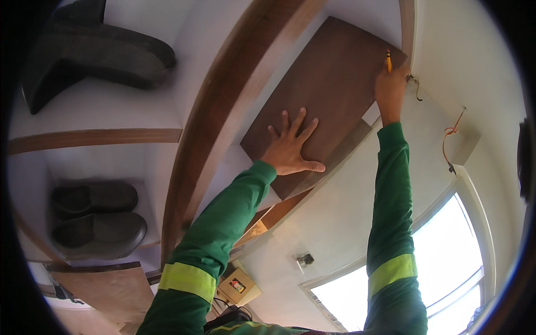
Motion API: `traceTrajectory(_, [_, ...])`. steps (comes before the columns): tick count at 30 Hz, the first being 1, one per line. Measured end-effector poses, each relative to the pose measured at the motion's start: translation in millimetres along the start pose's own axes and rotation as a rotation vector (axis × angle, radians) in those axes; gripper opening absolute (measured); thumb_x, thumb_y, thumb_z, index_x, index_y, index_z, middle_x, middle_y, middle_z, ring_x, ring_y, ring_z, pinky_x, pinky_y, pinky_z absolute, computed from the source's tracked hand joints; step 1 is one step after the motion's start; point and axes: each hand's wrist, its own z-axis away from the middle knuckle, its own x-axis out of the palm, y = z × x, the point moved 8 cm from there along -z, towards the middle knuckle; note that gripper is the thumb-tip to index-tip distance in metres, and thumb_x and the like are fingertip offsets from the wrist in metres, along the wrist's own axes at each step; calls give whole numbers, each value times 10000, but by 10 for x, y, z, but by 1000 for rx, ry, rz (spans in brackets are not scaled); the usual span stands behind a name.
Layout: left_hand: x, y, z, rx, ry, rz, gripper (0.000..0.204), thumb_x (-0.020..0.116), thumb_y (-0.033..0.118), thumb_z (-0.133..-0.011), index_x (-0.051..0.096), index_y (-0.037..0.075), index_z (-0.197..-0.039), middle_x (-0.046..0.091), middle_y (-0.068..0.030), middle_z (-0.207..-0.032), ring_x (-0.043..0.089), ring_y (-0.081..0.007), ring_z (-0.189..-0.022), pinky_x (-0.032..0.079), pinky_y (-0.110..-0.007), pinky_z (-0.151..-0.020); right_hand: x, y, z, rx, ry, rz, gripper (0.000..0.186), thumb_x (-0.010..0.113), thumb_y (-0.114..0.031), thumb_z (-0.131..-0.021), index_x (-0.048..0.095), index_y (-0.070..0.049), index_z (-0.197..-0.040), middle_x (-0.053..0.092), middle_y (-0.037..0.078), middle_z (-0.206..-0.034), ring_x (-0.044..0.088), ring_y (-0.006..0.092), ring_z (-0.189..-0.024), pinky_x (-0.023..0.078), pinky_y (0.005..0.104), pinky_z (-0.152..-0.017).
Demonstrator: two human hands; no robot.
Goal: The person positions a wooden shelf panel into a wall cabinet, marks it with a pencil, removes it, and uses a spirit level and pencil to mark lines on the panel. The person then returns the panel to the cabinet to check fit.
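A dark brown wooden panel [335, 72] lies at a slant against a white cabinet compartment, up and right of the middle. Flat on its lower part rests my left hand [291, 146], fingers spread and nothing held. At the panel's upper right corner, my right hand [390, 89] is closed around a yellow pencil [388, 61] whose eraser end points up. The pencil's tip is hidden behind the hand. Both arms wear green sleeves with a yellow-green band.
Black boots [111, 58] and dark clogs [100, 229] sit in the white compartments at left, beside a brown upright edge [209, 117]. Loose wires [448, 134] hang from the right wall. A bright window [446, 251] and a cardboard box [237, 287] appear below.
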Motion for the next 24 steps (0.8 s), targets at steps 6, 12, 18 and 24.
traceTrajectory(6, [43, -36, 14, 12, 139, -61, 1290, 642, 885, -733, 160, 159, -1684, -25, -235, -1730, -32, -564, -1558, 171, -837, -1127, -63, -142, 21, 17, 17, -80, 450, 594, -316, -1051, 471, 106, -1146, 662, 377, -1030, 662, 553, -948, 516, 572, -814])
traceTrajectory(12, [120, -35, 8, 35, 187, 107, 1234, 692, 790, -751, 182, 160, -1681, -21, -234, -1730, -51, -559, -1559, 111, -864, -1116, -62, -112, 52, -68, 91, -34, 450, 594, -346, -1050, 508, 91, -1109, 669, 365, -1018, 666, 547, -944, 519, 562, -819])
traceTrajectory(18, [110, -53, -33, 59, 161, 229, 1175, 706, 753, -755, 210, 219, -1676, 17, -207, -1733, -21, -562, -1557, 158, -879, -1095, -33, -60, -16, -54, 121, 82, 506, 630, -391, -1017, 520, 93, -1115, 673, 359, -1048, 670, 539, -977, 523, 559, -860])
traceTrajectory(24, [191, -78, -8, 83, 220, 256, 1166, 706, 757, -751, 219, 235, -1673, 48, -197, -1729, 41, -560, -1555, 195, -885, -1084, -47, -22, -41, 1, 35, -41, 562, 649, -414, -992, 529, 113, -1146, 661, 378, -1152, 664, 529, -1078, 527, 554, -929])
